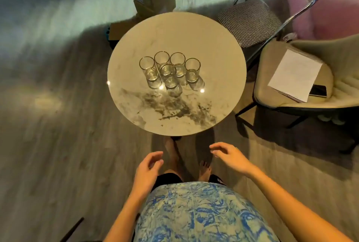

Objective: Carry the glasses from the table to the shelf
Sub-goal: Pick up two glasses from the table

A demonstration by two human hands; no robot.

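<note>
Your five clear, straight-sided drinking glasses with thin gold rims (168,74) stand bunched together a little above the middle of the round, white marble-patterned worktop (174,117) at the centre of the frame. Four form a shallow arc and the fifth sits just in front of it, toward you. They are so close that I cannot tell whether any walls touch. Each one stands upright with its mouth up and its long axis vertical, so you look almost straight down into them, the thick bases showing below the rims. Expect them to feel light but bottom-heavy, rigid, smooth enough to slip and quick to chip or ring if knocked together. Take each one round the wall at mid-height with fingers and thumb, not by the gold rim, and lift the front glass clear first so you do not bump its neighbours. Your left grip (147,171) and right grip (229,156) hover in the lower middle of the frame, short of the worktop's near edge. Both have loosely spread, slightly curved fingers and hold nothing. No glass has been lifted yet, and the shelf is not in view, so judge your route before you load both grips.
</note>
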